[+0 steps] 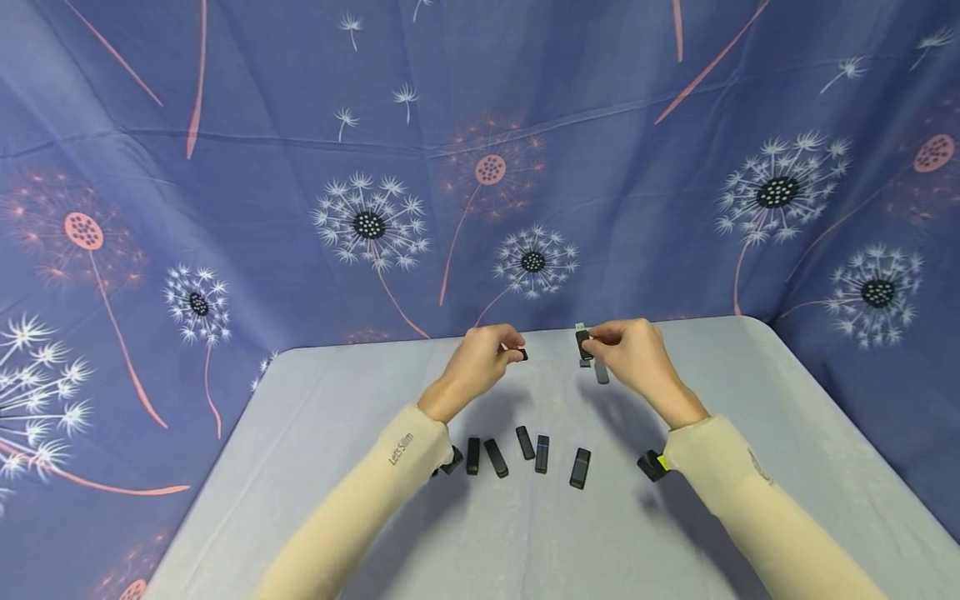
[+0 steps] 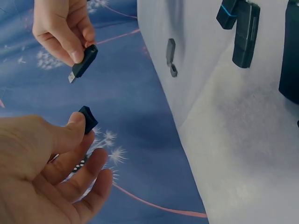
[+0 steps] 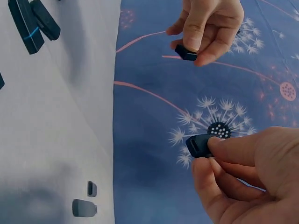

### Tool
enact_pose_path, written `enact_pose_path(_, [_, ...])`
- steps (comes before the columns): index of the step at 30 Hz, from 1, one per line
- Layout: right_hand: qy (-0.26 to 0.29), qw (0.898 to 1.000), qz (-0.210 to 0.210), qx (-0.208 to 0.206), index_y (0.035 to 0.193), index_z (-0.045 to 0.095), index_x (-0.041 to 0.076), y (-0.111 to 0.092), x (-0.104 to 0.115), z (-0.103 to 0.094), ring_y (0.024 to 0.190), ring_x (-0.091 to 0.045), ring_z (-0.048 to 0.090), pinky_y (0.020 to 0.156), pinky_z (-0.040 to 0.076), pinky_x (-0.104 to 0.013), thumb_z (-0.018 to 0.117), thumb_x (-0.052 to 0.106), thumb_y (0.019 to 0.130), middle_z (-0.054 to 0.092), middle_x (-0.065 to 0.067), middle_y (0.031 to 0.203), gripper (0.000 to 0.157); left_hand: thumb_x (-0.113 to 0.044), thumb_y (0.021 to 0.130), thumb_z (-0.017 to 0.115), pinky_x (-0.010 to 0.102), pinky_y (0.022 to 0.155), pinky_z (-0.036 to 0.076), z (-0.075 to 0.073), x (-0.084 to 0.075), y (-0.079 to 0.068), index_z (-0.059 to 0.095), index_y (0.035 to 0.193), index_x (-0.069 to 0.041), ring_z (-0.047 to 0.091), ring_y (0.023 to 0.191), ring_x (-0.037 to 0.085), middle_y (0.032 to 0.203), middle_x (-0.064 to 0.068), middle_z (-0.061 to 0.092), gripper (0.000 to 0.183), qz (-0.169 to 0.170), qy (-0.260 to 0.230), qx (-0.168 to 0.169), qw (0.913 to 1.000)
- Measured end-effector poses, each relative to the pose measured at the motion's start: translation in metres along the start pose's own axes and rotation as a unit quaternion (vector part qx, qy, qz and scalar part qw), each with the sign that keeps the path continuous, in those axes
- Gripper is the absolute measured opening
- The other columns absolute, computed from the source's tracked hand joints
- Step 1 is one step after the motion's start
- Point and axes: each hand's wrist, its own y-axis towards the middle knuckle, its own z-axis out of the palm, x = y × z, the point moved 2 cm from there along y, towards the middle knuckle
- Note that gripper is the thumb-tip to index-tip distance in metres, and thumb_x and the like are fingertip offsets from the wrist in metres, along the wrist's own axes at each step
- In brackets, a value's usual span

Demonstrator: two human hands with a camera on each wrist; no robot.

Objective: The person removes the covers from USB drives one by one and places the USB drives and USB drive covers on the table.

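My left hand (image 1: 480, 362) pinches a small black cap (image 2: 88, 120) between thumb and index finger, the other fingers loosely bent. Facing it across a gap, my right hand (image 1: 636, 358) grips a black USB stick (image 2: 85, 61) by its body; its bare metal connector shows in the head and left wrist views. Both hands are raised over the far part of the table, cap and stick apart. Below the right hand a grey USB stick (image 1: 602, 372) lies on the table, a small grey cap (image 1: 585, 363) close beside it.
Several dark USB sticks lie in a loose row nearer me on the pale-covered table (image 1: 300, 467), among them one with a blue band (image 1: 542, 454) and one farther right (image 1: 580, 468). A blue dandelion-print curtain (image 1: 465, 100) hangs behind the table's far edge.
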Motion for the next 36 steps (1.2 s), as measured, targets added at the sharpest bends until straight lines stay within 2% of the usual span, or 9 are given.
enact_pose_path(11, [-0.011, 0.997, 0.055, 0.053, 0.122, 0.074, 0.002, 0.019, -0.007, 0.001, 0.08, -0.02, 0.076, 0.079, 0.061, -0.047, 0.072, 0.023, 0.098, 0.077, -0.019, 0.108, 0.032, -0.013, 0.099, 0.07, 0.026, 0.071, 0.058, 0.009, 0.013, 0.026, 0.078, 0.108, -0.009, 0.074, 0.091, 0.016, 0.104, 0.003, 0.079, 0.013, -0.021, 0.017, 0.031, 0.9992])
enact_pose_path(18, [-0.001, 0.994, 0.08, 0.073, 0.119, 0.074, -0.004, 0.031, -0.014, 0.011, 0.085, -0.028, 0.077, 0.07, 0.061, -0.037, 0.073, 0.018, 0.097, 0.077, -0.021, 0.103, 0.031, -0.016, 0.098, 0.073, 0.024, 0.071, 0.056, 0.023, 0.016, 0.042, 0.077, 0.101, -0.012, 0.073, 0.09, 0.015, 0.102, 0.003, 0.078, 0.007, -0.051, 0.032, 0.05, 0.997])
enact_pose_path(21, [0.012, 0.992, 0.1, 0.079, 0.118, 0.073, -0.006, 0.035, -0.018, 0.017, 0.086, -0.028, 0.077, 0.072, 0.063, -0.037, 0.073, 0.016, 0.097, 0.076, -0.023, 0.106, 0.03, -0.015, 0.098, 0.073, 0.023, 0.071, 0.056, 0.03, 0.017, 0.047, 0.076, 0.102, -0.012, 0.072, 0.087, 0.013, 0.1, 0.001, 0.077, 0.006, -0.058, 0.033, 0.061, 0.9959])
enact_pose_path(28, [0.027, 0.987, 0.137, 0.085, 0.113, 0.074, -0.009, 0.041, -0.028, 0.028, 0.085, -0.03, 0.078, 0.081, 0.063, -0.046, 0.074, 0.012, 0.095, 0.075, -0.027, 0.108, 0.028, -0.013, 0.098, 0.072, 0.028, 0.076, 0.058, 0.043, 0.021, 0.054, 0.075, 0.103, -0.012, 0.07, 0.086, 0.012, 0.098, 0.0, 0.075, 0.007, -0.078, 0.036, 0.082, 0.9929])
enact_pose_path(31, [0.036, 0.983, 0.155, 0.091, 0.11, 0.074, -0.009, 0.042, -0.033, 0.035, 0.082, -0.029, 0.078, 0.08, 0.063, -0.046, 0.076, 0.012, 0.094, 0.076, -0.025, 0.102, 0.026, -0.012, 0.098, 0.072, 0.029, 0.078, 0.058, 0.05, 0.025, 0.055, 0.076, 0.104, -0.012, 0.07, 0.089, 0.013, 0.098, 0.0, 0.075, 0.007, -0.081, 0.039, 0.086, 0.9922])
enact_pose_path(36, [0.036, 0.979, 0.173, 0.104, 0.105, 0.076, -0.007, 0.044, -0.045, 0.051, 0.07, -0.021, 0.077, 0.073, 0.064, -0.038, 0.079, 0.011, 0.092, 0.078, -0.017, 0.087, 0.023, -0.011, 0.096, 0.074, 0.026, 0.08, 0.058, 0.064, 0.033, 0.055, 0.078, 0.101, -0.01, 0.07, 0.089, 0.013, 0.097, 0.001, 0.076, 0.006, -0.066, 0.048, 0.101, 0.9916])
